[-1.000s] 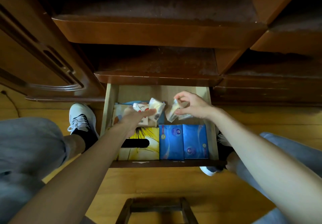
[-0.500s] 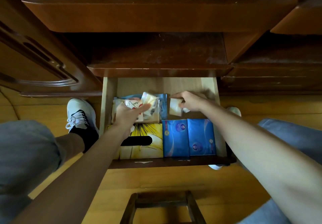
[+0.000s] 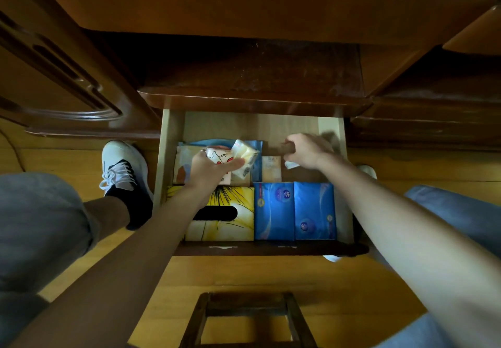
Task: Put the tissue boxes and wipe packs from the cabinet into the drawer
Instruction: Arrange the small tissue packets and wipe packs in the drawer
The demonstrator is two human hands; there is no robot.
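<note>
Two hands in drawer [image 3: 341, 174], placing step. Left hand [image 3: 208, 170] grips small packs [image 3: 244, 158] over back-left pile; right hand [image 3: 306, 152] curled, white scrap beneath, grip unclear. Next: lower packs, release.

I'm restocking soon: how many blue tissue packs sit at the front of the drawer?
2. One blue pack lies beside the yellow tissue box; the other blue pack lies to its right, near the drawer wall. More may lie hidden beneath.
</note>
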